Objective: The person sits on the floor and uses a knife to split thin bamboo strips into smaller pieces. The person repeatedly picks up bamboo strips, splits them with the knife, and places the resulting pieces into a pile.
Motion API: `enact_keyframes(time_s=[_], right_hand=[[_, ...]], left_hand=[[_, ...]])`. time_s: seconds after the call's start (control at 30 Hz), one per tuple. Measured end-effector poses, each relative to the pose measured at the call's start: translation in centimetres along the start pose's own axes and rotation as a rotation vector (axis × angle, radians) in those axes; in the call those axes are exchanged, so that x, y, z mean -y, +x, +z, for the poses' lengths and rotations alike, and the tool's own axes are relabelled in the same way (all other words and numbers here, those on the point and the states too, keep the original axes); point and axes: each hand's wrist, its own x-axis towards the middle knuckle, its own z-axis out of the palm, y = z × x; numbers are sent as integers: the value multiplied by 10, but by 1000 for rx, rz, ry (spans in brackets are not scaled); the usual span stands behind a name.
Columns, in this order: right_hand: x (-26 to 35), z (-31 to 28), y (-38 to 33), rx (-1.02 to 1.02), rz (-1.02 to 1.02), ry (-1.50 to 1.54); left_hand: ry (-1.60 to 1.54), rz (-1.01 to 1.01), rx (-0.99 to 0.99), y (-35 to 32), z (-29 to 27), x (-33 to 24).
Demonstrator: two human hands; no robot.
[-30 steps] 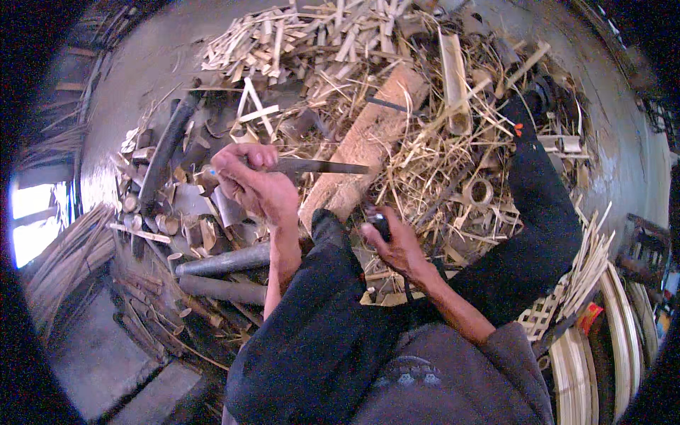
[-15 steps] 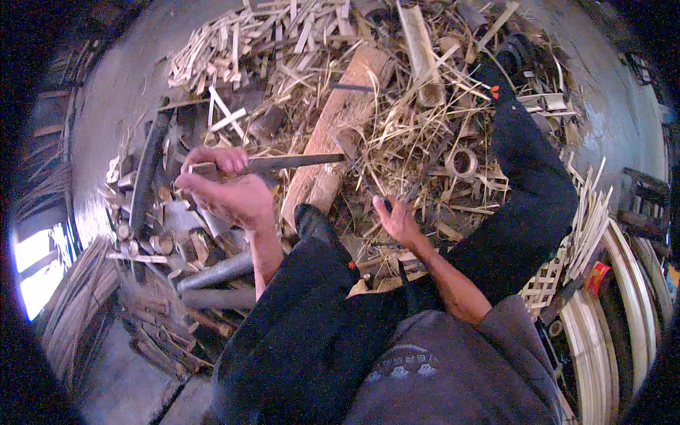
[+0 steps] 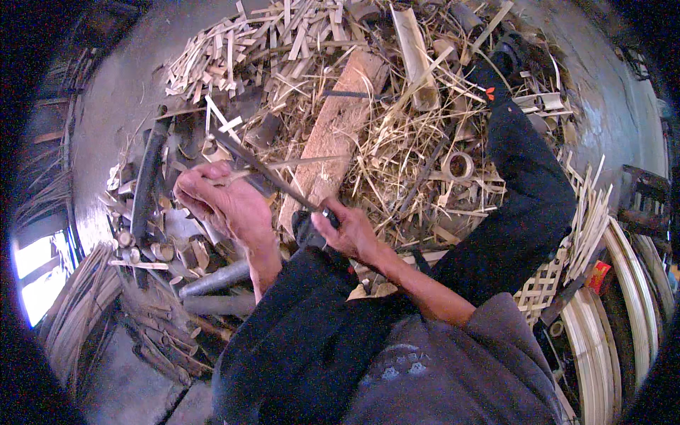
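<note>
Crossing blade: the knife [image 3: 283, 185] has swung leftward; half a second ago it pointed up the view, clear of the thin strip [image 3: 312, 162]. Its blade now lies across the strip in view; contact cannot be told.
Strip: appears turned since then, now showing a narrow, pale side; one end in the left hand, free end over the wooden board [image 3: 331, 138].
Meaning for the work: tool and strip seem brought together; no cut can be made out.
Left hand [image 3: 230, 205]: fingers curled, gripping the strip near its end; forearm nearly upright in view, wrist bent leftward.
Right hand [image 3: 354, 237]: closed round the knife handle, now farther left, beside the black-trousered left leg [image 3: 297, 304]; forearm slants in from lower right.
Shavings [image 3: 407, 152]: heaped right of the board, apart from both hands.
</note>
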Motion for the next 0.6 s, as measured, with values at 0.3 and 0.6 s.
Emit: enact_keyframes(time_s=[0.3,0.6], right_hand=[[-134,-16,-5,-124,285,-88],[-178,-6,7,-173,295,81]], left_hand=[[-12,-42,86,22,1,7],[337,-411,454,-36,-42,142]])
